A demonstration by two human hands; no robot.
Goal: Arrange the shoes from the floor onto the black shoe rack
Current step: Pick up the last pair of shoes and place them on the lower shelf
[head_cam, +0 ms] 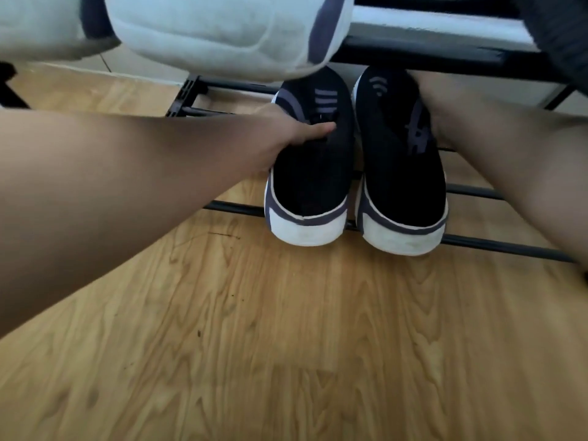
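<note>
Two black sneakers with white soles and purple trim rest side by side on the lowest bars of the black shoe rack (477, 192), heels toward me. My left hand (286, 128) grips the left sneaker (310, 173) from its left side, thumb across the top. On the far side of the right sneaker (404, 173), my right hand (436, 100) reaches in against the shoe; its fingers are hidden behind the shoe.
White soles of another pair (203, 33) on the tier above fill the top left, close to the camera. A dark fabric item (560, 36) sits at the top right. Wood-look floor (302, 345) spreads in front of the rack.
</note>
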